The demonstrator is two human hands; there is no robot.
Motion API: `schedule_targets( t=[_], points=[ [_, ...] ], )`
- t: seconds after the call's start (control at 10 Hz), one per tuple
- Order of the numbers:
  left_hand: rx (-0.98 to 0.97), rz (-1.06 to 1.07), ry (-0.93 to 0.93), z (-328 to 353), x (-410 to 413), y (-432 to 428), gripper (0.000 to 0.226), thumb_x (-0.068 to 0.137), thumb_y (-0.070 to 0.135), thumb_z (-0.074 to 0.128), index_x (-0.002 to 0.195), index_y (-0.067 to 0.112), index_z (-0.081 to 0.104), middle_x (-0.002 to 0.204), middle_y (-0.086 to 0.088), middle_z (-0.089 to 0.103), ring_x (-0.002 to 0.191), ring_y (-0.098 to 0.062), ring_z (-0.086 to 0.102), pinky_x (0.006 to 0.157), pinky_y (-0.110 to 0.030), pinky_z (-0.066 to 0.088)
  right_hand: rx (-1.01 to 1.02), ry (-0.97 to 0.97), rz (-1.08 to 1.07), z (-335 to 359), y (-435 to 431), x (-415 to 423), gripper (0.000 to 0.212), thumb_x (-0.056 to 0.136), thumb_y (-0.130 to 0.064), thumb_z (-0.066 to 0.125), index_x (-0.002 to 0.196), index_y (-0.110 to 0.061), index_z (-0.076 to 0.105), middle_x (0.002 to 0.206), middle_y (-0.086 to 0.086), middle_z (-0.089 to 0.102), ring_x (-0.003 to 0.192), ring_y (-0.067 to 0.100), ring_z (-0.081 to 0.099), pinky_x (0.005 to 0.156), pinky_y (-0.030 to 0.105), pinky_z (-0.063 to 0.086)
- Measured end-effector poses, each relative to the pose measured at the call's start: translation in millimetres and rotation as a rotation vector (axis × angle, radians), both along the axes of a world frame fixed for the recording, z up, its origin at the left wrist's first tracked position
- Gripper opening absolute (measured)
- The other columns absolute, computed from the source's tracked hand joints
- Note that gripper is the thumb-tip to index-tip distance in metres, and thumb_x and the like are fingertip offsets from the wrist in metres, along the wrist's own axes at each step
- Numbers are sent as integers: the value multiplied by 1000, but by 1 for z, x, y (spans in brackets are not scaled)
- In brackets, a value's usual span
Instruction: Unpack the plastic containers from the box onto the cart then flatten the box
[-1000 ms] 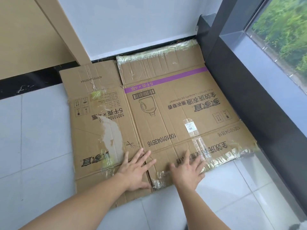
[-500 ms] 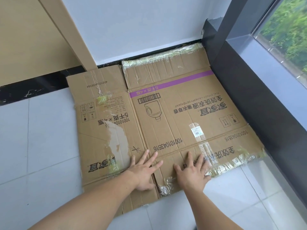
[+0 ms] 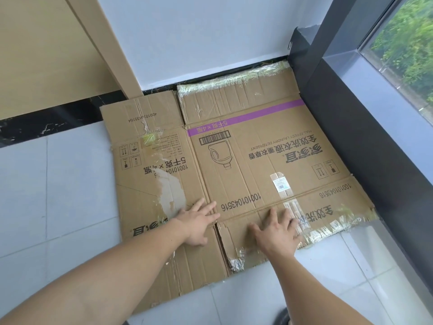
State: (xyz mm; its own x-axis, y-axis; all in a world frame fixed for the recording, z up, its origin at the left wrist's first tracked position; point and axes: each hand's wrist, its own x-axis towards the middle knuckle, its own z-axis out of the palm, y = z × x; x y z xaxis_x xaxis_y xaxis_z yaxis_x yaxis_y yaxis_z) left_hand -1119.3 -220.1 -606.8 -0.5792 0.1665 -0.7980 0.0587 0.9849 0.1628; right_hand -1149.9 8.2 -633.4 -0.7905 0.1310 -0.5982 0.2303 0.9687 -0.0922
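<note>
A brown cardboard box (image 3: 246,165) lies flat on the tiled floor, printed side up, with a purple stripe, a bottle drawing and torn clear tape along its edges. My left hand (image 3: 199,221) presses palm down on its near part, fingers straight and spread, close to the fold between two panels. My right hand (image 3: 276,233) presses flat on the near flap just to the right, fingers spread toward the taped strip. No plastic containers and no cart are in view.
The white wall (image 3: 199,38) stands right behind the box, with a tan wooden panel (image 3: 46,55) to the left. A dark window ledge (image 3: 365,141) runs along the box's right side. Grey floor tiles (image 3: 54,195) stretch to the left and in front.
Both hands have stayed flat on the near flaps, the left shifting slightly. The view has moved closer to the box.
</note>
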Motion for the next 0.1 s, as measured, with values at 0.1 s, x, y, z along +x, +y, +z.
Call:
schedule_targets(
  t=[0.1],
  points=[
    [60,108,60,29,-14,1,73,94,37,53,158,32,17,167,1,-9,153,-23,-7,122,-54,14,-26,53,118,28,-20,-9,83,93,-69,35,158,-32,0,165,6,-13,151,31,-11,120,57,11]
  ],
)
